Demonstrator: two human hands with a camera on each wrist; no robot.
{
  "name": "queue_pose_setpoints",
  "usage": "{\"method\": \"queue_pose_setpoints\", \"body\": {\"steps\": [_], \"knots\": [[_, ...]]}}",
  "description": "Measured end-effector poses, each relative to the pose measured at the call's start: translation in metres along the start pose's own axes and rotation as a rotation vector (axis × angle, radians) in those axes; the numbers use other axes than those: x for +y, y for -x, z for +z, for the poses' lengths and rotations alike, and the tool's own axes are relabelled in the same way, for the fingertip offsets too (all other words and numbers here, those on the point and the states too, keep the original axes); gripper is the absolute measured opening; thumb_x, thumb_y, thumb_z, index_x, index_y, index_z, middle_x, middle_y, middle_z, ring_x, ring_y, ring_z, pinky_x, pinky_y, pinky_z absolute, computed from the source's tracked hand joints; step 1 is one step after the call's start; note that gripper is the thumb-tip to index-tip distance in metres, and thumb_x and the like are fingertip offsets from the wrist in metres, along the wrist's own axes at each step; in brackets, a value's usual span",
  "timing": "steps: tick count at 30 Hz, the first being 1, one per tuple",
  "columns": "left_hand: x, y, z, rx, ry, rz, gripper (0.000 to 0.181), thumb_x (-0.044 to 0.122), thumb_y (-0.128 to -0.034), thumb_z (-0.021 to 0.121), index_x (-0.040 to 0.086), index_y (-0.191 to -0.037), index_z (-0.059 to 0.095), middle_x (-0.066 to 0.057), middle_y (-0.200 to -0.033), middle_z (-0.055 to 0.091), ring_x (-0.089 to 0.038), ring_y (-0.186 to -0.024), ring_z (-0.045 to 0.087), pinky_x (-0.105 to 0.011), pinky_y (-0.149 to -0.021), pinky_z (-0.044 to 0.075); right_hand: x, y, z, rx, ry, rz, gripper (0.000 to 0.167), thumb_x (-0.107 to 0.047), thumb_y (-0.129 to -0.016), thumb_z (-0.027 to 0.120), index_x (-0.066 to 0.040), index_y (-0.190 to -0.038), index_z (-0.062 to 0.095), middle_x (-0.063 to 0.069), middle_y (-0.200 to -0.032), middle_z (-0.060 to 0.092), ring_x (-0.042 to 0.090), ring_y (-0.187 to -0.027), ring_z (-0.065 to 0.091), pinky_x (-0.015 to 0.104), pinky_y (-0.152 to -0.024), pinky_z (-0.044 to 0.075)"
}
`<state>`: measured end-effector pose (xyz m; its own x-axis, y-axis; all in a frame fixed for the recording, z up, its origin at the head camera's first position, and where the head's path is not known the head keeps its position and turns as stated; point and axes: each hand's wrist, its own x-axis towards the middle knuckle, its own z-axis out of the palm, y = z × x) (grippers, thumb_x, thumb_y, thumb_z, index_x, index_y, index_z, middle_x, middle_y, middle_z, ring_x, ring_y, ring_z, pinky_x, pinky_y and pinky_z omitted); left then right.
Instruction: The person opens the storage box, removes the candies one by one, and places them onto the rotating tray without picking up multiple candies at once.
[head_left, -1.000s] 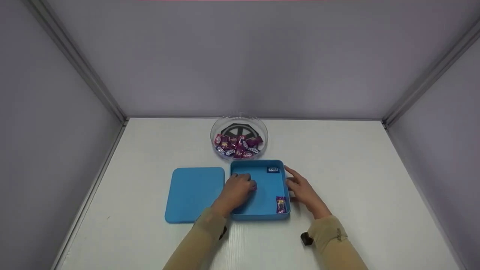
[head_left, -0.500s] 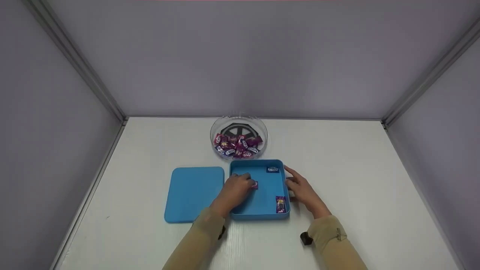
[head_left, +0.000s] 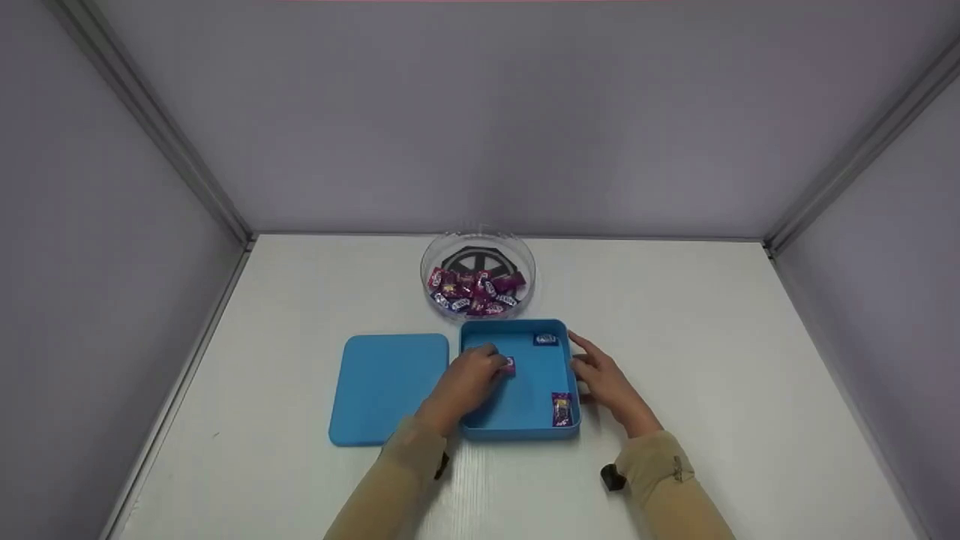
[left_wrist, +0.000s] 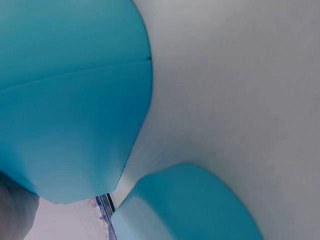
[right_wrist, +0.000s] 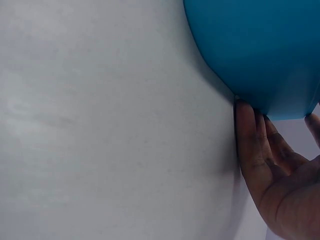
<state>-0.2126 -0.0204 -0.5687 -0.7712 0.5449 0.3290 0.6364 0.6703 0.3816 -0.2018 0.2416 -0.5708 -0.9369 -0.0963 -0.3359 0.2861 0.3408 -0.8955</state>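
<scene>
My left hand (head_left: 466,379) reaches over the near-left part of the blue box (head_left: 521,433). Its fingertips pinch a small pink-purple wrapped candy (head_left: 510,366) near the box's middle. Inside the box, a blue wrapped candy (head_left: 546,340) lies in the far right corner and a purple one (head_left: 562,409) in the near right corner. My right hand (head_left: 609,386) rests its fairly straight fingers against the outside of the box's right wall; the right wrist view shows those fingers (right_wrist: 246,122) touching the wall. In the left wrist view most of the left hand is hidden behind the box wall.
A flat blue lid (head_left: 390,390) lies left of the box. Behind the box stands a clear round bowl (head_left: 529,262) with several wrapped candies (head_left: 472,289) in it. White table (head_left: 675,300) surrounds these, with grey panels (head_left: 637,127) at the back and sides.
My left hand has shifted slightly to the left, and the candy at its fingertips has moved a little farther away and shows more. The right hand and the box stay almost still.
</scene>
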Motion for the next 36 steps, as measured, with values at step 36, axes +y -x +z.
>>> {"method": "queue_pose_setpoints", "body": {"steps": [36], "knots": [[-0.020, -0.006, -0.034, 0.230, 0.241, -0.256, 0.012, 0.010, -0.0947, 0.066, 0.005, -0.104, 0.071, -0.006, -0.093, 0.062, -0.015, -0.079, 0.059, -0.032, -0.067, 0.051, 0.000, 0.000, 0.001, 0.007, -0.004, -0.019, 0.056, -0.020, -0.100, 0.049, -0.032, -0.153, 0.034, 0.018, -0.140, 0.050, 0.036, -0.113, 0.060, 0.046, -0.074, 0.056]]}}
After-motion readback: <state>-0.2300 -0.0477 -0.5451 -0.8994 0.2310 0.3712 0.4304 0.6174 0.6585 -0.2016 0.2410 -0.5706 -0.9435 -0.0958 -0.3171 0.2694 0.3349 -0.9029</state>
